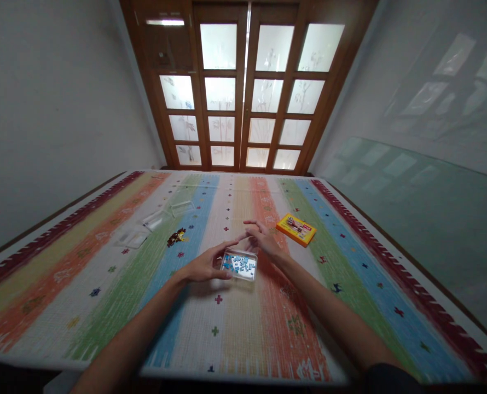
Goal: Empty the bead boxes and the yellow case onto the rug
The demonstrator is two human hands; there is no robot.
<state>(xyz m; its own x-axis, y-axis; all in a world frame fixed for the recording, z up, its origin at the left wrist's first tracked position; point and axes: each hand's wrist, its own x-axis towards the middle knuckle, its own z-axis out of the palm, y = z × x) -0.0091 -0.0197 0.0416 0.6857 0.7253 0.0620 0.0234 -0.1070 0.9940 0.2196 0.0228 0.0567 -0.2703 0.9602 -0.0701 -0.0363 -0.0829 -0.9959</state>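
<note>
A small clear plastic box (pixel 249 276) sits in front of me, with several tiny blue and white building-block pieces (pixel 239 264) inside. My left hand (pixel 202 265) grips its left side, thumb at the near edge and fingers reaching along the far edge. Over the box's far right corner is my right hand (pixel 264 241), its fingers stretched out to the left and apart, close to the left fingertips. Whether the two hands touch is unclear, and I make out nothing held in the right one.
A yellow-orange packet (pixel 296 230) lies right of my right hand. To the left rests a small pile of brown and yellow pieces (pixel 177 237). Beyond it are clear plastic containers (pixel 132 238). A striped cloth (pixel 243 334) covers the table; wooden doors (pixel 243 123) stand behind.
</note>
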